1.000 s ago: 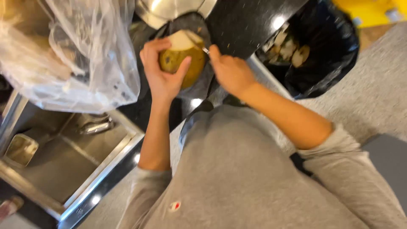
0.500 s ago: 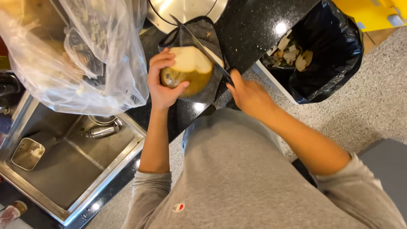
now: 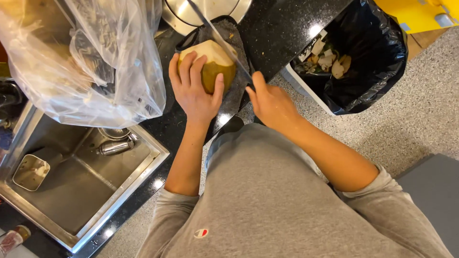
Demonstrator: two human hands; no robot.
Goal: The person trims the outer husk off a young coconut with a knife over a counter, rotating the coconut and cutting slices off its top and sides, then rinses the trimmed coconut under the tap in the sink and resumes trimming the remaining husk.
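Seen from the head camera, looking straight down, the left hand [image 3: 193,91] is wrapped around the near side of a coconut [image 3: 213,64], fingers spread up over its green-brown husk and thumb along the right flank. The coconut has its top already pared to pale white flesh, and it rests on a dark grey cloth [image 3: 234,93] spread over the black stone counter [image 3: 277,28]. The right hand [image 3: 270,102] is clenched around the handle of a long knife [image 3: 217,36]; the handle itself is hidden inside the fist. The blade runs up and away to the left, its edge lying against the right side of the coconut's white top and its tip passing over a round steel bowl [image 3: 205,12] at the counter's far edge.

To the left, a large clear plastic bag [image 3: 91,62] (crumpled, with something brownish inside that cannot be made out) hangs over the counter's edge and part of the steel sink [image 3: 71,181]. A tap [image 3: 114,145] and a small square metal container [image 3: 31,172] sit in the sink. To the right, just off the counter, stands a bin lined with a black bag [image 3: 373,52], holding pale husk scraps [image 3: 330,59]. The person's grey sweatshirt [image 3: 272,200] fills the lower frame, above a speckled floor [image 3: 420,114].
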